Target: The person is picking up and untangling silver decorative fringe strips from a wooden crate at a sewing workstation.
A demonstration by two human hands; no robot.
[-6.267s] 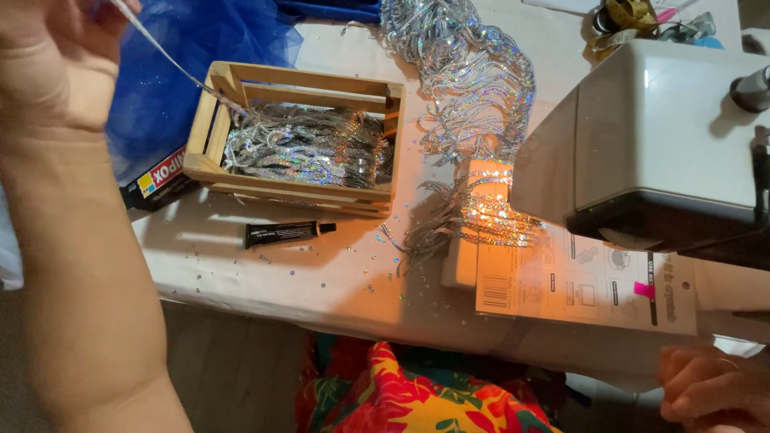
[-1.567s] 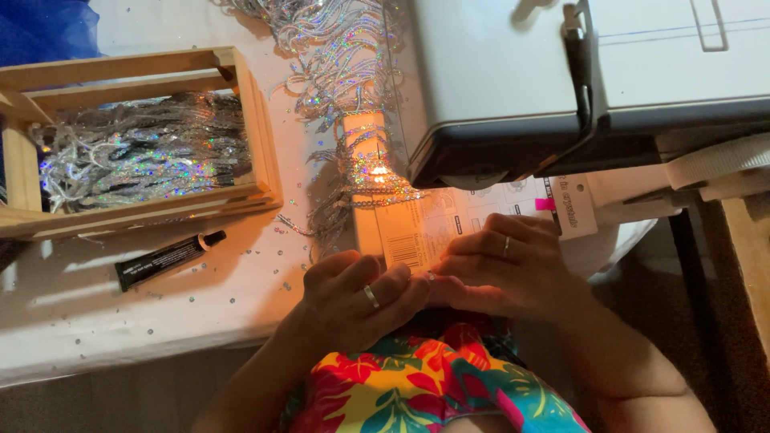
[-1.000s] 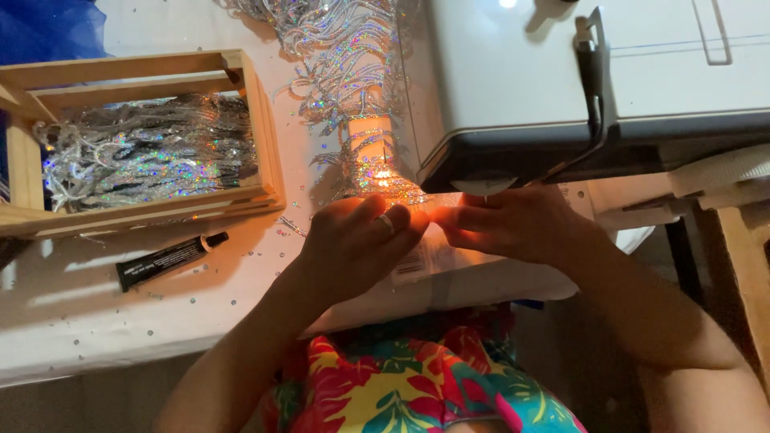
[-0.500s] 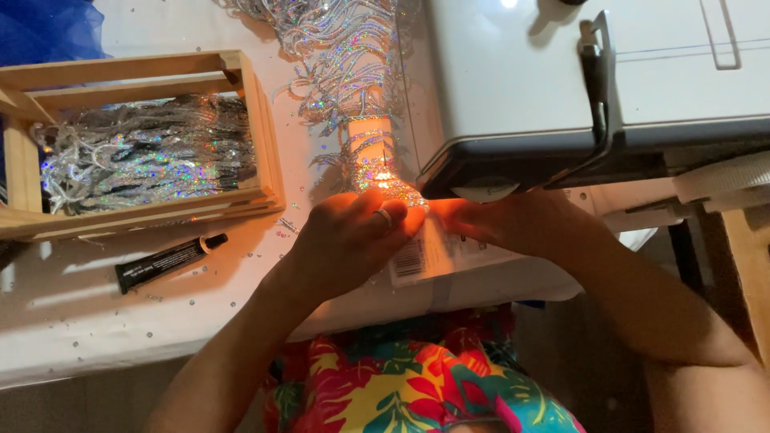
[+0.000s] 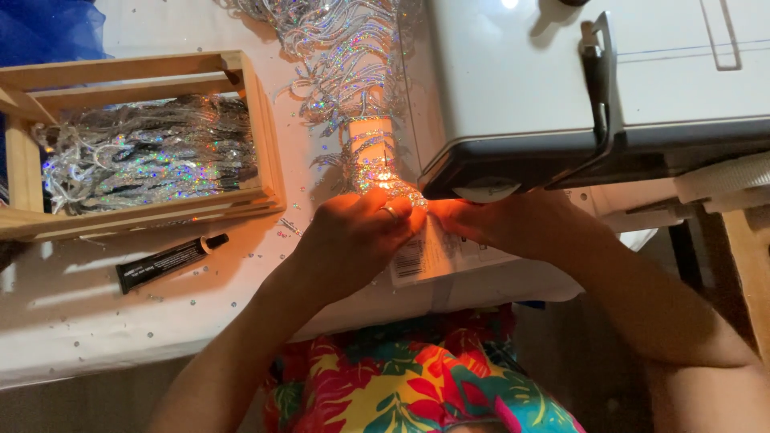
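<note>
My left hand lies knuckles-up at the front edge of the table, fingers curled narrow and pressed down on the sequin fringe strip where it enters the lit gap under the sewing machine. A ring shows on one left finger. My right hand lies just beside it, fingers bent and pointing toward the left hand, resting on the same strip and on the white paper sheet beneath; whether either hand pinches the strip or only presses it, I cannot tell.

The strip runs from my fingertips away toward the far edge, where it spreads into a loose silver heap. The overhanging machine head hides the needle and part of my right fingers.

Toward the left edge stands a wooden crate filled with more silver fringe. A black tube lies near the front edge, between the crate and my left forearm. Loose sequins dot the tabletop. Blue fabric sits at the far left corner.
</note>
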